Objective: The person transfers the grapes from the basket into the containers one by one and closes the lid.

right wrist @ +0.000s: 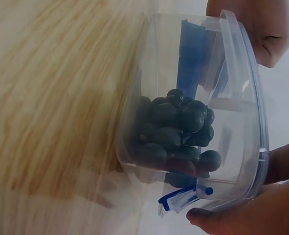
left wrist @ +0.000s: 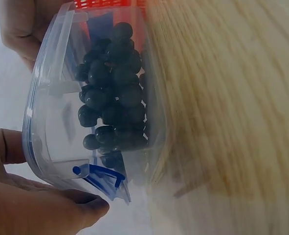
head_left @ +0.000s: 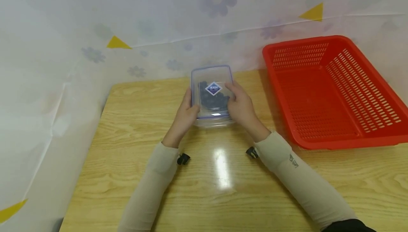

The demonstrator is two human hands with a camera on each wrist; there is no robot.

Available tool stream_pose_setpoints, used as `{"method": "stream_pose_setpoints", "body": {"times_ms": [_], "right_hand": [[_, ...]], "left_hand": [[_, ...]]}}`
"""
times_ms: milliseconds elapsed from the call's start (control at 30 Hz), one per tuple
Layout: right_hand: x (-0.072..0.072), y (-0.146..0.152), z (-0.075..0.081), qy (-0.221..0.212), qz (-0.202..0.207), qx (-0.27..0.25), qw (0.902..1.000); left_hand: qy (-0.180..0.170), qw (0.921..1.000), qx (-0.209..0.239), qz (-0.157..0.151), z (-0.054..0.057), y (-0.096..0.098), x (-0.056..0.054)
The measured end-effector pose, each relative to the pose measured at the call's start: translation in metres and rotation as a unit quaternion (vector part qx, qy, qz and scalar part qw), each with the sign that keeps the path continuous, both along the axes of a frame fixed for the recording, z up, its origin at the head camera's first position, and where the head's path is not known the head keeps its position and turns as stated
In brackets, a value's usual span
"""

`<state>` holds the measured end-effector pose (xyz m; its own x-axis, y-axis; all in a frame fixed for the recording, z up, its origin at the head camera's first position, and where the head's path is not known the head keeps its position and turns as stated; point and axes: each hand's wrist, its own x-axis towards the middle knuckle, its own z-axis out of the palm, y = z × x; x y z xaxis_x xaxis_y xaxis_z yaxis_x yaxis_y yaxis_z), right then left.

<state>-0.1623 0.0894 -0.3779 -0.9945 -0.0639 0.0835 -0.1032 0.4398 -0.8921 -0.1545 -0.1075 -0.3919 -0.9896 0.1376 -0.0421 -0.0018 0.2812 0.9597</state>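
A clear plastic food container (head_left: pixel 208 74) with a blue-edged lid is held between both hands at the far side of the table. Dark grapes (left wrist: pixel 110 93) lie inside it, beneath a diamond-shaped label (head_left: pixel 213 88) on the lid. My left hand (head_left: pixel 185 111) grips the container's left side, thumb at the lid's near corner. On the opposite side, my right hand (head_left: pixel 243 108) holds it with the thumb over the lid. In the left wrist view, a blue-trimmed latch (left wrist: pixel 105 178) angles outward beside the fingers; the right wrist view shows another latch (right wrist: pixel 183 196) angled out likewise.
To the right, a red plastic basket (head_left: pixel 287 118) with slotted walls stands on the wooden table (head_left: pixel 197 196). Behind is a pale flowered sheet (head_left: pixel 178 19) with yellow triangles. Small black devices (head_left: pixel 183 159) sit at the wrists.
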Motion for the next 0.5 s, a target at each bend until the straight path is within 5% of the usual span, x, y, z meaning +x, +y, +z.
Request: {"method": "stream_pose_setpoints", "body": {"times_ms": [500], "right_hand": [[0.013, 0.006, -0.002, -0.031, 0.037, 0.012, 0.9988]], "left_hand": [[-0.001, 0.9935, -0.097, -0.06, 0.001, -0.008, 0.013]]}}
